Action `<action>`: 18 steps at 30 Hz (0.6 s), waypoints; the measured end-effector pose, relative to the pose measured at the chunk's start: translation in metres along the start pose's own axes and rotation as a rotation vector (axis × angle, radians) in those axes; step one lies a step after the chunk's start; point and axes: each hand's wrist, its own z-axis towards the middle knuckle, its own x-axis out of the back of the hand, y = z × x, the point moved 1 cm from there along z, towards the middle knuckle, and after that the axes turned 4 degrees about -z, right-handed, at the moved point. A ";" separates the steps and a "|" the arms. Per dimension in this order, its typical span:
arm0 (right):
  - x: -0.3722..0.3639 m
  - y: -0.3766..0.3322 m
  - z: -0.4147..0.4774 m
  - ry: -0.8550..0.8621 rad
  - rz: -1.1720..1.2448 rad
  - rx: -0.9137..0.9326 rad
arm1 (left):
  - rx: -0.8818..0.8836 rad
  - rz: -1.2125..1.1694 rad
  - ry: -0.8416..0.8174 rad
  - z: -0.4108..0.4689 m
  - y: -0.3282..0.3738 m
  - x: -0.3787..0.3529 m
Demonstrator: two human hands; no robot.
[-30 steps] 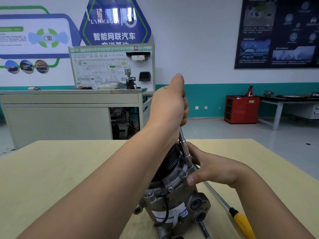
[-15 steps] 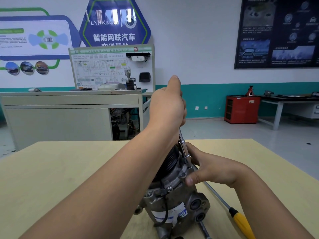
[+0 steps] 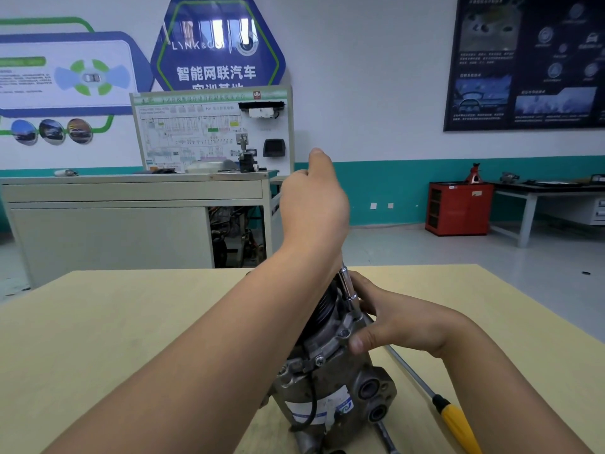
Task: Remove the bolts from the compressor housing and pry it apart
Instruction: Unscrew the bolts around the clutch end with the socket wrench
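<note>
A grey metal compressor (image 3: 330,378) stands upright on the wooden table (image 3: 98,339), pulley end up. A chrome socket extension (image 3: 347,291) rises steeply from a bolt on the housing's upper flange. My left hand (image 3: 311,208) grips the top of this tool, and its handle is hidden inside the fist. My right hand (image 3: 389,317) holds the right side of the housing flange, thumb pressed against the rim next to the socket. Another bolt head (image 3: 318,361) shows on the flange's front.
A long screwdriver with a yellow handle (image 3: 453,421) lies on the table right of the compressor, partly under my right forearm. A wrench end (image 3: 384,435) sticks out at the compressor's base. Behind the table are a grey workbench (image 3: 131,217) and a red cabinet (image 3: 458,209).
My left hand on the tool has sunk slightly and tilted a little to the left. My right hand and the compressor stay put.
</note>
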 end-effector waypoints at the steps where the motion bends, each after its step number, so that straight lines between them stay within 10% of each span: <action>1: 0.000 0.000 0.000 -0.001 0.002 0.000 | -0.007 -0.003 0.016 0.000 0.000 0.000; 10: -0.001 -0.002 -0.001 0.006 0.000 0.004 | -0.017 -0.042 0.036 0.001 -0.001 0.000; 18: -0.001 -0.003 -0.002 0.029 -0.005 -0.001 | 0.193 -0.391 -0.415 0.005 -0.003 0.018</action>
